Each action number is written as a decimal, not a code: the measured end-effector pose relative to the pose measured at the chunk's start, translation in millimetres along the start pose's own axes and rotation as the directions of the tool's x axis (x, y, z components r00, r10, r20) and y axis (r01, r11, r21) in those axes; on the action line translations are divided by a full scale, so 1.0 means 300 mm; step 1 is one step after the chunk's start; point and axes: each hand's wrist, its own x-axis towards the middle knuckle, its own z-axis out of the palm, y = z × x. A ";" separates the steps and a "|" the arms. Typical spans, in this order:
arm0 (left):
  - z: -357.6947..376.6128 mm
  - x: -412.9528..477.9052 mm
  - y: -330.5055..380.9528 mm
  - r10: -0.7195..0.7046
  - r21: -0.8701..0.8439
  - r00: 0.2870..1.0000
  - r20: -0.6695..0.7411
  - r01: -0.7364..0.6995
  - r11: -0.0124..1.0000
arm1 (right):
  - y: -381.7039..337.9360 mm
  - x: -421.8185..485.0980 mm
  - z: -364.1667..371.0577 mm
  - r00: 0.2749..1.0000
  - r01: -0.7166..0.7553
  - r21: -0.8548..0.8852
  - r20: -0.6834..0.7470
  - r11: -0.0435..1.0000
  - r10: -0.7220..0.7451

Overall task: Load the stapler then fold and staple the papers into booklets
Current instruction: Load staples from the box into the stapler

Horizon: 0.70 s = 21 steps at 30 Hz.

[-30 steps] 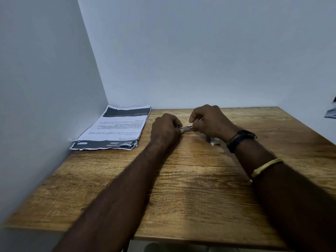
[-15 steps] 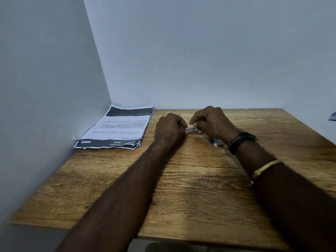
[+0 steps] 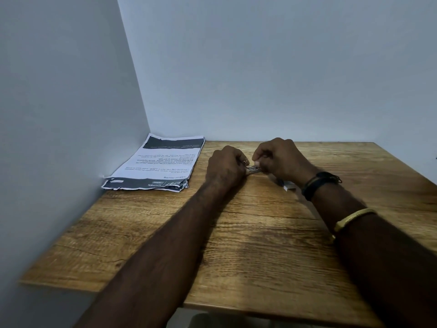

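Both hands meet at the far middle of the wooden table [image 3: 260, 245]. My left hand [image 3: 225, 168] and my right hand [image 3: 280, 159] pinch the two ends of a small silvery metal piece [image 3: 254, 169], which looks like a stapler or a strip of staples; most of it is hidden by the fingers. Under my right wrist lies a small white box [image 3: 289, 185], partly hidden. A stack of printed papers [image 3: 160, 162] with dark bands at both ends lies flat in the far left corner, apart from both hands.
Grey-white walls close the table in on the left and at the back. The table's front edge runs just below my forearms. My right wrist wears a black band and a yellow bangle.
The hands stay together on the metal piece; my right fingers have shifted slightly on it. The whole view has drifted a little as the head moved.
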 end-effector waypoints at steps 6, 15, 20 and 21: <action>-0.001 -0.001 0.001 0.009 -0.011 1.000 -0.013 -0.009 1.000 | 0.019 0.008 0.014 0.998 -0.043 0.023 0.048 0.999 0.042; -0.005 -0.003 0.003 0.014 -0.007 1.000 0.004 -0.014 1.000 | 0.032 0.014 0.009 0.983 -0.172 0.178 0.094 0.969 0.157; -0.001 -0.003 0.001 0.022 -0.001 1.000 0.015 -0.022 1.000 | 0.041 0.016 0.006 0.974 -0.216 0.218 0.121 0.952 0.193; -0.001 -0.002 0.001 0.020 -0.003 1.000 0.018 -0.020 1.000 | 0.045 0.016 0.006 0.972 -0.221 0.215 0.124 0.951 0.197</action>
